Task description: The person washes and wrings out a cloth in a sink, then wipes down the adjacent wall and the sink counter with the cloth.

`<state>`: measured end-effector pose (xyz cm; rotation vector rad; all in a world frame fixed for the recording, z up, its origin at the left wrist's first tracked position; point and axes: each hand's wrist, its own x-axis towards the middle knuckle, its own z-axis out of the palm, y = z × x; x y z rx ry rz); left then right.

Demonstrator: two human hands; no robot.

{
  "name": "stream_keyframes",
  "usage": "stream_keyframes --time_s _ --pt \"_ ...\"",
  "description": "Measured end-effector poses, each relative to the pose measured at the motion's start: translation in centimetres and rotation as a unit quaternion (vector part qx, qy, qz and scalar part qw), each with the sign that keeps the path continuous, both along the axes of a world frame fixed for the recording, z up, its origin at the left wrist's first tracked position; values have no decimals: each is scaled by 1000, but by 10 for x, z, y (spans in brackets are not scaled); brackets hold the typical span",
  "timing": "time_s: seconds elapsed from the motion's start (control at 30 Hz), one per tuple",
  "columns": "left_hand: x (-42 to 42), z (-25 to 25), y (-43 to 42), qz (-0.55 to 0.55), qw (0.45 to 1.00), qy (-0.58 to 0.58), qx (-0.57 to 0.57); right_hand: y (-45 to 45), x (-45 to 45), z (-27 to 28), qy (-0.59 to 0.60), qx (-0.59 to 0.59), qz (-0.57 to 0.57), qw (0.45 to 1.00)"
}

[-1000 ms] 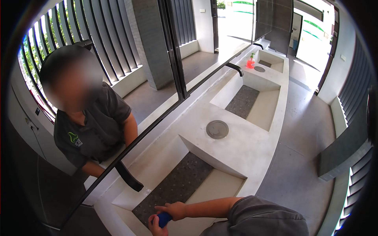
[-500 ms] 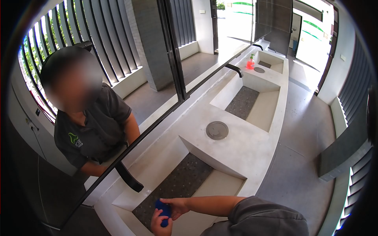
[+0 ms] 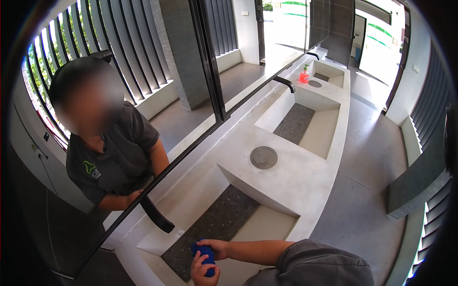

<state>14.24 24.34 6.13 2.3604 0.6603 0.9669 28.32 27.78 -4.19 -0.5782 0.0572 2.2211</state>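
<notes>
Both hands hold a blue object, perhaps a cloth or sponge [image 3: 207, 258], over the front part of the nearest sink [image 3: 274, 221]. My right hand [image 3: 218, 249] reaches in from the right and closes round its upper end. Below it, my left hand [image 3: 204, 272] wraps its fingers across the side of the object. A black spout [image 3: 156, 214] sticks out from the wall side, above and left of the hands. The dark speckled sink floor [image 3: 214, 217] lies behind them.
The pale counter [image 3: 296, 178] runs away to the upper right, with a round grey cover [image 3: 263, 157], a second sink [image 3: 293, 125] and a red soap bottle [image 3: 304, 75]. A large mirror [image 3: 186, 128] along the left reflects a person in a dark shirt.
Both hands and the blue object have shifted slightly right. My right hand, whose fingers were stretched out a second ago, now grips the object's upper end.
</notes>
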Motion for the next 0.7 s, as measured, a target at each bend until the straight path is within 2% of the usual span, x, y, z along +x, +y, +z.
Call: stream_keyframes --time_s 0.1,0.43,0.63,0.7 --pt "0 1 -1 0 1000 -10 -15 -1 -1 -9 39 49 -4 998" --pt "5 10 0 -11 999 -30 -23 -5 -7 -27 112 69 -43 990" --pt "12 18 2 -23 998 -54 17 -5 1 -1 196 138 -53 969" --pt "9 4 3 -14 999 -44 -7 -3 2 1 216 147 -55 964"
